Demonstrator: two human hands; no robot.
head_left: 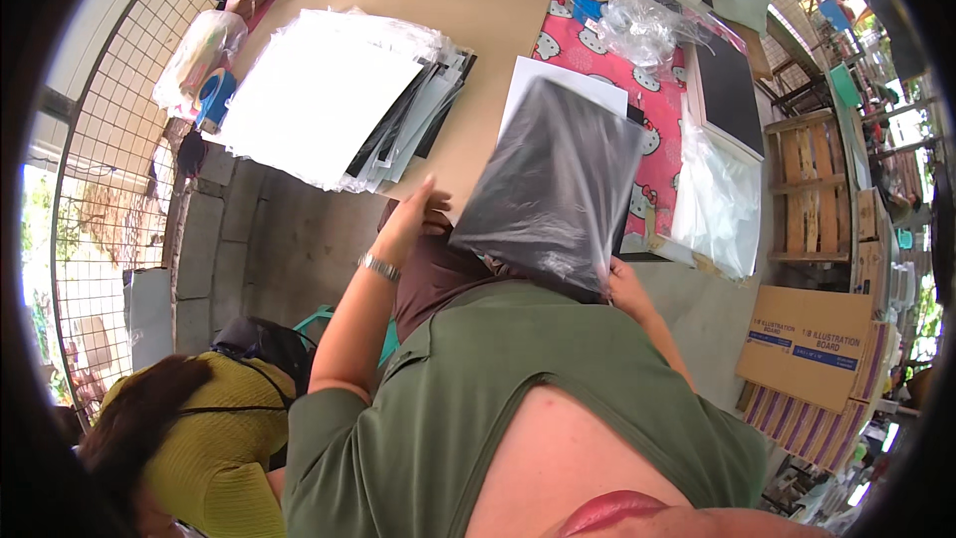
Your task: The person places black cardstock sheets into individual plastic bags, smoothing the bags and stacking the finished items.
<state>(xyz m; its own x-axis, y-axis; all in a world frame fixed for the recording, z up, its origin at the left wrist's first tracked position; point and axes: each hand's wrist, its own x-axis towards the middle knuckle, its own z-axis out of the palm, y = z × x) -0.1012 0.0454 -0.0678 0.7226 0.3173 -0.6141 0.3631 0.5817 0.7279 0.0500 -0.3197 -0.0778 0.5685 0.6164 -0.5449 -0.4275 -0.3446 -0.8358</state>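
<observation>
A black board in a see-through plastic sleeve (pixel 558 174) is tilted in front of me, leaning over the near edge of the table. My right hand (pixel 625 287) grips its lower right corner, with the fingers partly hidden behind it. My left hand (pixel 416 216) is off the board's left side, near the table edge, its fingers loosely bent and apart with nothing in them. White sheets (pixel 573 83) show from under the board's far end. To the left lies a spread pile of white boards in plastic (pixel 324 90), with black and grey ones fanned out along its right side.
The brown tabletop (pixel 495 15) meets a pink patterned cover (pixel 597 62) on the right. Crumpled plastic (pixel 637 30), plastic sleeves (pixel 719 194) and a black-topped stack (pixel 730 90) lie there. A blue tape dispenser (pixel 214 98) sits far left. A person in yellow-green (pixel 224 428) is at lower left.
</observation>
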